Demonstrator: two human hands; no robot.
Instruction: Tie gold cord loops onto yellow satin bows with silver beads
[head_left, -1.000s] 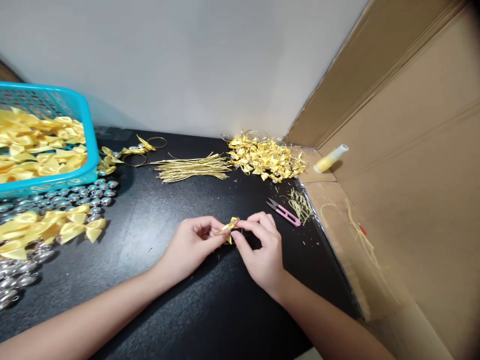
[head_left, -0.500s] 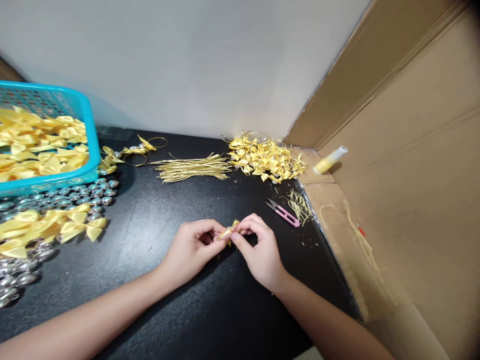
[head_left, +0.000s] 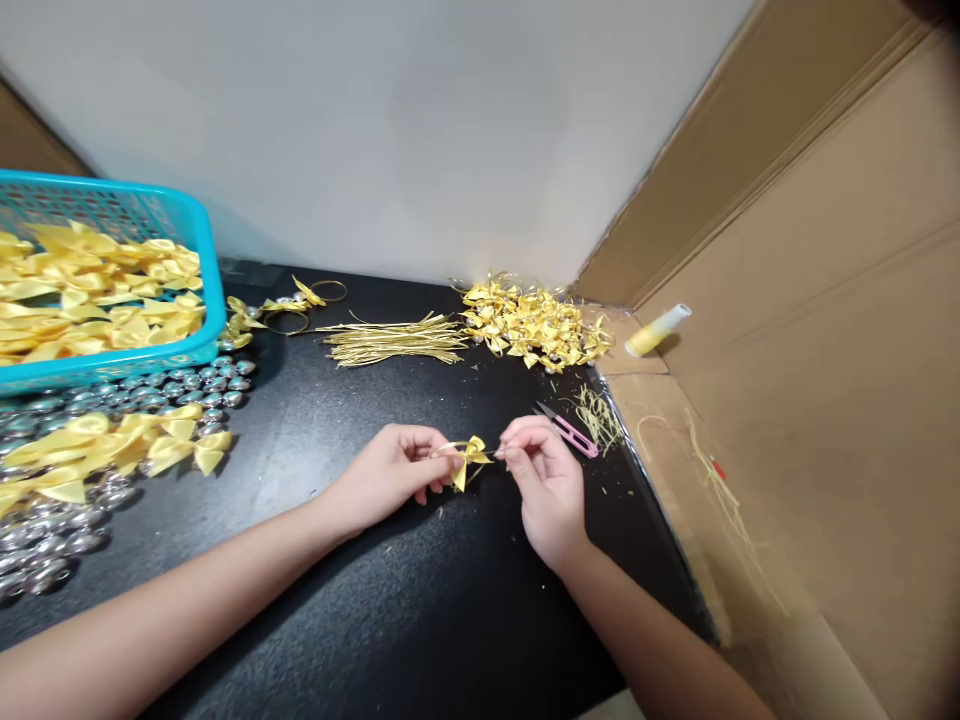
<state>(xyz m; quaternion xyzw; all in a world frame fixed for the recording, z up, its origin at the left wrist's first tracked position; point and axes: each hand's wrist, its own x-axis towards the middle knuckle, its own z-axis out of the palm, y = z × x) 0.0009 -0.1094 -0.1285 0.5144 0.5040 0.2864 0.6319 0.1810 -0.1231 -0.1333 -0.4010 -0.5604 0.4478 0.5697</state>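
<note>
A yellow ribbon bow (head_left: 470, 458) is pinched at its left side between the thumb and fingers of my left hand (head_left: 394, 468). A thin gold cord (head_left: 450, 447) loops by the bow, and a short piece of it reaches right. My right hand (head_left: 547, 490) is closed, with thumb and fingertips pinching the cord's end a little right of the bow. Just beyond the right hand lie pink-handled thread snips (head_left: 574, 436), partly hidden by its fingers. Whether a bead sits behind the bow I cannot tell.
Finished-looking bows with cord loops form a pile (head_left: 529, 325) at the back. Left of it lies a bundle of gold cords (head_left: 397, 340). A blue basket (head_left: 214, 290) of bows, silver beads (head_left: 52, 545), cord scraps (head_left: 598, 415) and a tube (head_left: 658, 330) by the cardboard wall (head_left: 825, 300) surround the black table.
My hands have moved apart, the right one shifting right with the cord's end. The bow now shows plainly at my left fingertips. The view has shifted slightly.
</note>
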